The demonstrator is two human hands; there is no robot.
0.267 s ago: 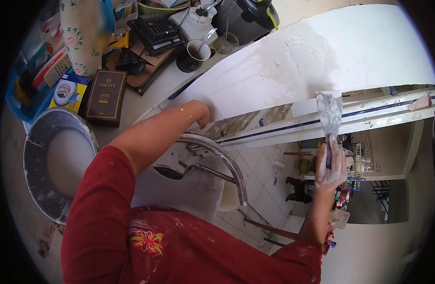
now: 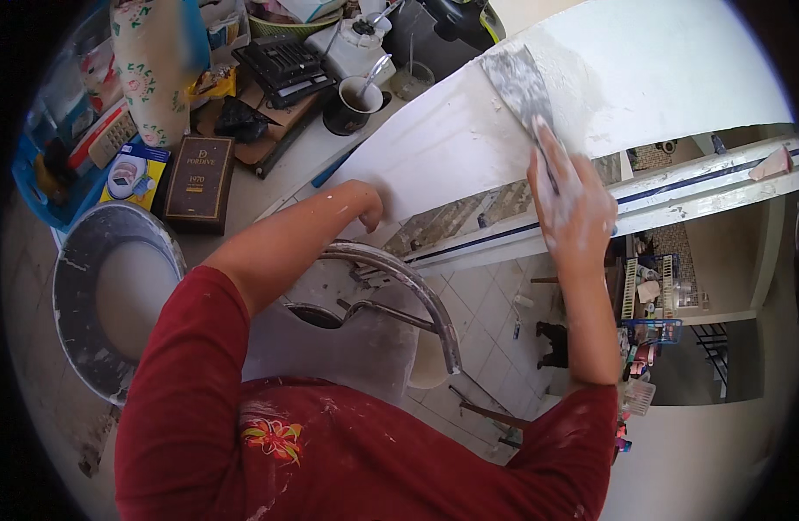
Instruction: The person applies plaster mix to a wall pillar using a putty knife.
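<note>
My right hand [image 2: 566,208], whitened with plaster, is closed round the handle of a wide putty knife [image 2: 517,82]. The blade lies on the long white board [image 2: 677,69] over a rough patch of damp-looking filler [image 2: 582,78]. My left hand [image 2: 371,208] has its fingers curled at the board's lower edge, at the left part of the board, gripping it. Below the board runs a white rail with a dark blue stripe [image 2: 695,185], and a curved metal tube [image 2: 425,291] arches under my left hand.
A bucket of milky liquid [image 2: 130,295] stands at the left. Behind it is a cluttered surface with a brown box [image 2: 198,187], a dark mug with a spoon [image 2: 347,113], a white container [image 2: 352,48] and plastic bags. A tiled floor [image 2: 478,339] and a rack of items [image 2: 651,286] show lower right.
My right hand and the putty knife have moved up and to the left, from the board's lower edge onto the filled patch. My left hand has stayed nearly still.
</note>
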